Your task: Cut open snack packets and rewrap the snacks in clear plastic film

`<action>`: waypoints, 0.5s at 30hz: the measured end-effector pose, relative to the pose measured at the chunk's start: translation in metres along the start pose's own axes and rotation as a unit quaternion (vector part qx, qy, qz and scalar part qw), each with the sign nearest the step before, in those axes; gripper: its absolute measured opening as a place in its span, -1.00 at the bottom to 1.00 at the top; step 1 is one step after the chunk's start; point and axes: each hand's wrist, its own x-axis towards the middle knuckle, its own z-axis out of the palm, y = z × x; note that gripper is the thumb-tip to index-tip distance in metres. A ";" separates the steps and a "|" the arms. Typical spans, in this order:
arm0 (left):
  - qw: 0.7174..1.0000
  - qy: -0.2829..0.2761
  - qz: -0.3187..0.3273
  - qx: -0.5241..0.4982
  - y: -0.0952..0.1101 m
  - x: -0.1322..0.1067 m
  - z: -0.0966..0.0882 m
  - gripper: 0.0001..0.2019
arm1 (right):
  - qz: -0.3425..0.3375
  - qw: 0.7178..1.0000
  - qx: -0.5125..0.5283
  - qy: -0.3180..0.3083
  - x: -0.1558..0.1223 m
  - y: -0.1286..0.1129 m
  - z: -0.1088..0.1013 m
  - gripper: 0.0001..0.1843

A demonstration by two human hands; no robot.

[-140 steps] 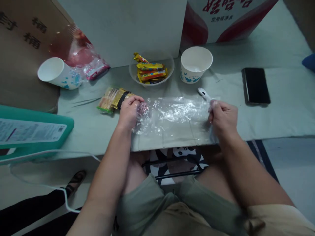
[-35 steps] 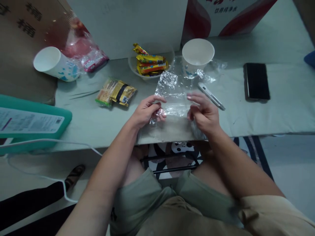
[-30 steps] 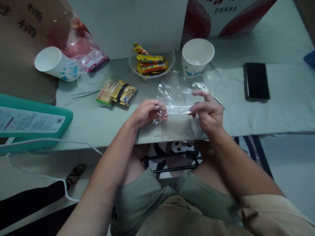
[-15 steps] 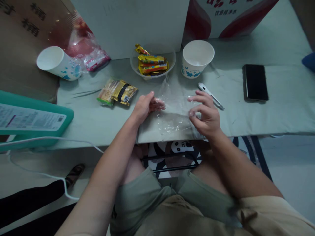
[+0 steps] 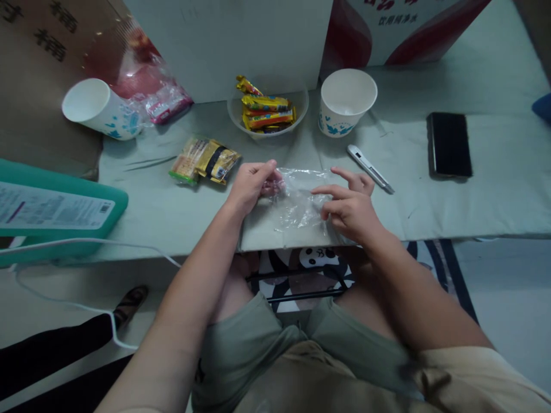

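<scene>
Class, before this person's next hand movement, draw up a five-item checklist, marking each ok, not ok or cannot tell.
1. Clear plastic film smooth: not ok; it is wrinkled.
2. Left hand has a firm grip on the film: cannot tell; the curled fingers obscure it.
3. Right hand not holding the utility knife: ok; the knife lies on the table.
4. Knife blade retracted: cannot tell; too small.
5. Paper cup beside the bowl upright: ok.

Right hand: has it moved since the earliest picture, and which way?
Yes, the right hand has moved left, now nearly in front of the upright paper cup.
</scene>
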 end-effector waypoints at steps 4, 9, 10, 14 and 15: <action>0.999 0.040 -0.002 0.027 0.003 -0.003 0.003 -0.48 | -0.013 0.999 0.000 -0.029 -0.003 -0.002 0.000 -0.74; 0.998 0.017 0.023 0.051 0.007 -0.007 0.003 -0.55 | 0.004 0.998 0.057 0.018 -0.003 -0.008 -0.002 -0.71; 0.999 -0.004 0.027 0.043 0.008 -0.008 0.003 -0.54 | 0.028 0.996 0.065 0.053 -0.002 -0.007 -0.002 -0.74; 0.995 -0.095 0.015 -0.035 0.011 -0.016 -0.001 -0.41 | 0.112 0.969 0.160 0.148 0.003 0.005 0.007 -0.53; 0.993 -0.106 0.016 -0.051 0.012 -0.018 -0.002 -0.39 | 0.122 0.958 0.216 0.146 0.005 0.009 0.010 -0.34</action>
